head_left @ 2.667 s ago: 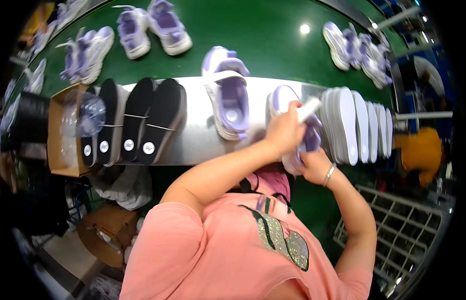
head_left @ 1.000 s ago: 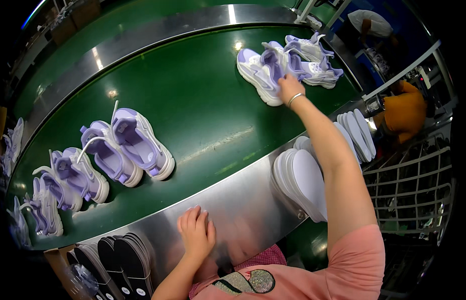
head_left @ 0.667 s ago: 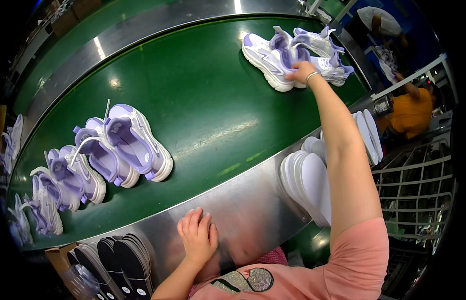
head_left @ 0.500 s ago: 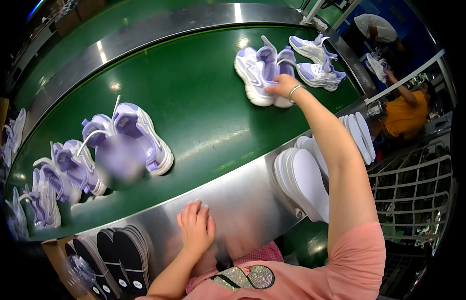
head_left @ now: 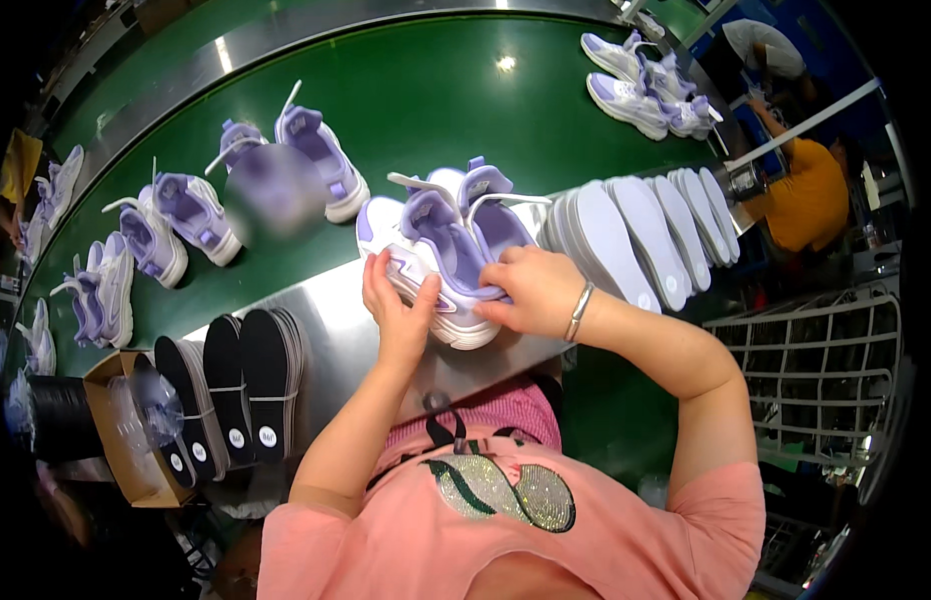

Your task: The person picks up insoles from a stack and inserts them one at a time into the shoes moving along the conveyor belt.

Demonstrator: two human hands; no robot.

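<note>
A pair of white and lilac sneakers [head_left: 448, 240] stands in front of me at the belt's near edge, toes away from me, loose white laces trailing. My right hand [head_left: 534, 290], with a silver bangle at the wrist, grips them at the heel collars, its fingertips partly hidden there. Against the left sneaker's outer side rests my left hand [head_left: 398, 312], fingers stretched and thumb apart. Just right of the pair, stacks of pale lilac-white insoles [head_left: 604, 240] lie in a row on the metal ledge [head_left: 336, 315].
More sneakers [head_left: 191, 215] stand on the green belt [head_left: 436, 90] at the left, others [head_left: 631, 95] at the far right. Bundled black insoles [head_left: 271, 385] and a cardboard box [head_left: 121, 440] sit at the near left. A person in orange [head_left: 811, 200] works beyond a wire basket [head_left: 806, 385].
My right hand has brought the sneaker pair from the far right of the belt toward me. My left hand has come up against its side. The view has shifted.
</note>
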